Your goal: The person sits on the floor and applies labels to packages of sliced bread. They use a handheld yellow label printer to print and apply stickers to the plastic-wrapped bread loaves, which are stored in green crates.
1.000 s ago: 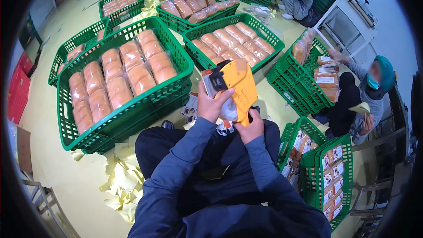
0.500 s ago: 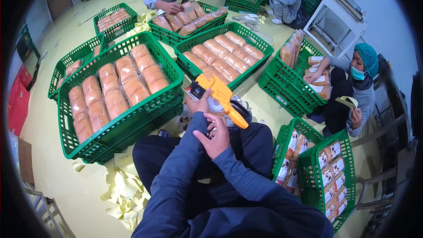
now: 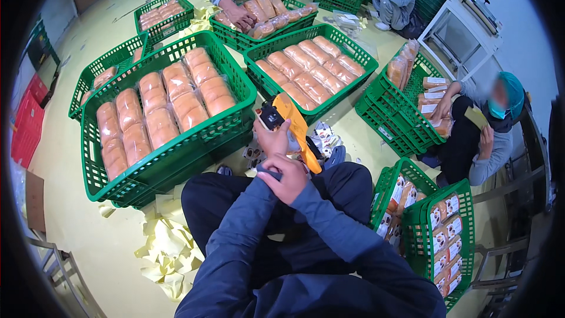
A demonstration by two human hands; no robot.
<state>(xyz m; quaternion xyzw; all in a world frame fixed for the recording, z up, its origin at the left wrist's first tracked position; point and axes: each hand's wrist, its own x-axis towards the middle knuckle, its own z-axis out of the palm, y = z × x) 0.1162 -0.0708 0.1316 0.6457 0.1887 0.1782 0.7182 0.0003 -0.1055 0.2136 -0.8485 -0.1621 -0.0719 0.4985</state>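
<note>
Drawn in from open fingers beside the left forearm half a second ago, the right grip [image 3: 287, 178] now curls over the left cuff [image 3: 269, 171], thumb on one side and fingers on the other. Just ahead of it, the left grip [image 3: 272, 139] is closed around the front of a yellow handheld tool [image 3: 292, 116], whose black end sits above the knuckles and whose handle slants down to the right, held in the air above the lap. Beyond the tool, small printed pieces [image 3: 325, 139] lie on the floor [image 3: 112, 247]. Left of both grips stands a large green crate [image 3: 200, 147] with wrapped loaves [image 3: 159, 123] in two rows; ahead and right, another green crate [image 3: 347, 93] holds more. Below and right of the right grip, a tilted crate [image 3: 467, 218] contains packs with printed labels. Below and left, crumpled yellow paper [image 3: 170, 247] is heaped. Well to the right, a co-worker in a teal cap [image 3: 513, 95] holds a yellow slip [image 3: 475, 118], the other hand at some packs.
</note>
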